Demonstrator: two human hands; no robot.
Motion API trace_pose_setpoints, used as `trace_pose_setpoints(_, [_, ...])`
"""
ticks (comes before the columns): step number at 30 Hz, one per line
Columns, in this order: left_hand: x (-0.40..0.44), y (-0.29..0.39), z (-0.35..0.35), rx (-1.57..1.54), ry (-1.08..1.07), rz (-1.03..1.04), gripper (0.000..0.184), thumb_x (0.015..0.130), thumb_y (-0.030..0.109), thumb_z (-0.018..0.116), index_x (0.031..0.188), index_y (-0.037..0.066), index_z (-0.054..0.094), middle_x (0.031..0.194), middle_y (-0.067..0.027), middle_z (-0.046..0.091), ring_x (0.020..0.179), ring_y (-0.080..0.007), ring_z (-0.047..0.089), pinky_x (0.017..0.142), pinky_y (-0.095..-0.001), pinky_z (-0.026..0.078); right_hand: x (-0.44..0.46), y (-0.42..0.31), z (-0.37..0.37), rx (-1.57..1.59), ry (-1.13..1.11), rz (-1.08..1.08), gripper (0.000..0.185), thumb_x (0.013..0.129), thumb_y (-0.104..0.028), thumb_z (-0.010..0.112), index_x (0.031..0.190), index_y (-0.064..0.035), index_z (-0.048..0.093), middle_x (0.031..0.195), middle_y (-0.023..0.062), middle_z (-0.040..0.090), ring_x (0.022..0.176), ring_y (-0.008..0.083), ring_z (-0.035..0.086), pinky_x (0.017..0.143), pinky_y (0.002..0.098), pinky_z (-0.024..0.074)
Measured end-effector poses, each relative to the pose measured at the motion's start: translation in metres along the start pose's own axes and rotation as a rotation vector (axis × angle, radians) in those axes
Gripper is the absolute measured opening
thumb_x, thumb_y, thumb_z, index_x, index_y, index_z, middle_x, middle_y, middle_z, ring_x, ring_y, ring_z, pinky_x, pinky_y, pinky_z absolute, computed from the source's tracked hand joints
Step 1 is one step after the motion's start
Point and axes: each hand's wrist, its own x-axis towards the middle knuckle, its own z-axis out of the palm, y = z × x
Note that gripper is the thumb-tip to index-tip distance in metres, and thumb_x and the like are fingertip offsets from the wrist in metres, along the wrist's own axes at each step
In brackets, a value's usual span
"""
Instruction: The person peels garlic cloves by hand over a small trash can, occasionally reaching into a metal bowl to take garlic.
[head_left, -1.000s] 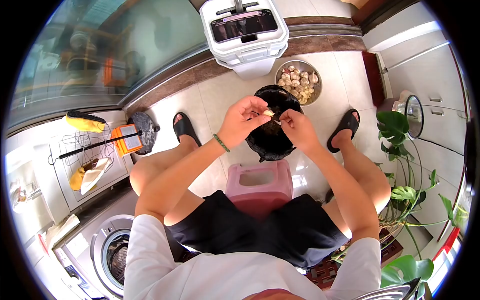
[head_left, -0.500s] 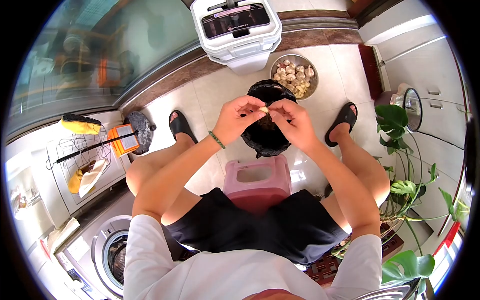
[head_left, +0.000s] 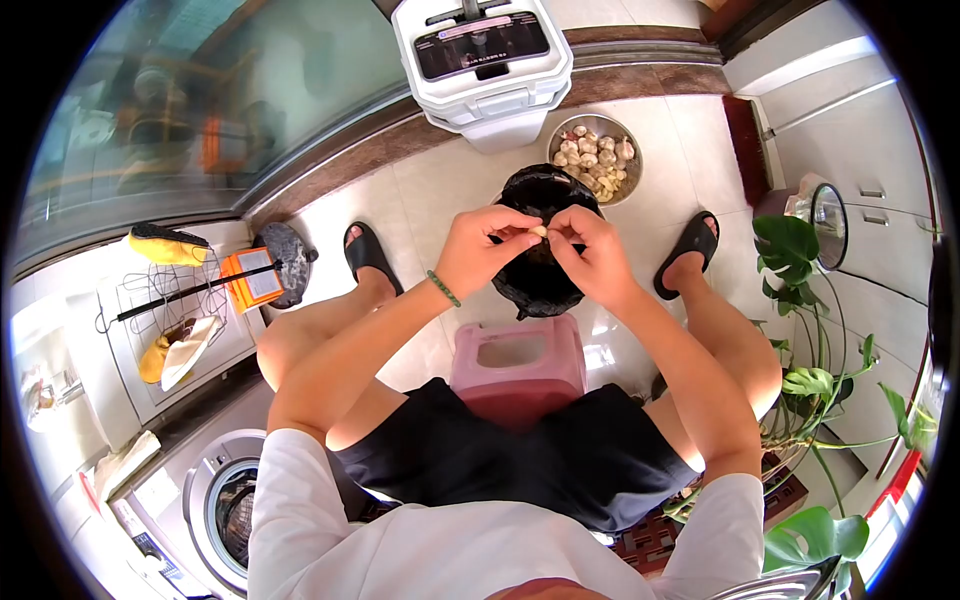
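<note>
A small pale garlic clove [head_left: 539, 231] is pinched between the fingertips of both hands. My left hand [head_left: 490, 243], with a green bead bracelet at the wrist, grips it from the left. From the other side my right hand [head_left: 592, 250] holds it with thumb and forefinger. Both hands are over a bin lined with a black bag [head_left: 540, 285]; its contents are dark and hard to make out. Just beyond the bin, a round metal bowl [head_left: 637, 150] holds several garlic bulbs [head_left: 597, 150] and peeled cloves [head_left: 606, 182].
A pink plastic stool [head_left: 518, 355] stands between my legs. Behind the bin is a white and grey container [head_left: 490, 100] with a dark panel on top. A washing machine [head_left: 222, 500] is at lower left; a leafy plant [head_left: 805, 380] and white cabinets [head_left: 860, 200] line the right.
The camera view has shifted slightly. Both hands stay together over the bin, and their fingertips have closed a little differently around the clove.
</note>
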Motion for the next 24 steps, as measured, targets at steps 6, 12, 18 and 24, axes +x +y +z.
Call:
trace_pose_setpoints(6, [-0.001, 0.007, -0.001, 0.041, 0.003, 0.048, 0.021, 0.082, -0.002, 0.069, 0.103, 0.002, 0.071, 0.094, -0.0072, 0.070, 0.078, -0.0116, 0.064, 0.070, -0.0242, 0.052, 0.000, 0.005, 0.001, 0.051, -0.021, 0.017, 0.006, 0.086, 0.004, 0.058, 0.088, 0.0021, 0.053, 0.080, 0.0093, 0.056, 0.069, 0.0173, 0.060, 0.064, 0.0283, 0.0513])
trace_pose_setpoints(12, [-0.002, 0.006, 0.002, 0.040, -0.029, 0.063, 0.020, 0.085, -0.001, 0.066, 0.104, 0.002, 0.070, 0.096, -0.0075, 0.070, 0.082, -0.0134, 0.065, 0.072, -0.0248, 0.053, -0.001, 0.018, 0.006, 0.057, 0.024, 0.126, 0.006, 0.086, 0.002, 0.056, 0.084, 0.0007, 0.050, 0.072, 0.0050, 0.054, 0.065, 0.0097, 0.056, 0.058, 0.0245, 0.0471])
trace_pose_setpoints(18, [0.000, 0.001, 0.003, -0.162, 0.013, 0.093, 0.020, 0.090, 0.001, 0.062, 0.110, 0.001, 0.064, 0.101, -0.0061, 0.065, 0.090, -0.0118, 0.063, 0.079, -0.0242, 0.050, 0.003, 0.023, 0.005, 0.144, 0.102, 0.203, 0.009, 0.085, -0.003, 0.057, 0.080, 0.0007, 0.051, 0.064, 0.0032, 0.054, 0.058, 0.0076, 0.053, 0.054, 0.0248, 0.0446])
trace_pose_setpoints(24, [0.002, -0.003, -0.004, -0.399, -0.047, -0.057, 0.023, 0.092, 0.001, 0.061, 0.115, 0.002, 0.056, 0.106, -0.0035, 0.061, 0.098, -0.0087, 0.058, 0.089, -0.0245, 0.047, 0.002, 0.029, 0.002, -0.163, 0.041, 0.321, 0.009, 0.080, -0.006, 0.060, 0.078, 0.0026, 0.057, 0.064, 0.0098, 0.058, 0.058, 0.0147, 0.059, 0.057, 0.0295, 0.0475])
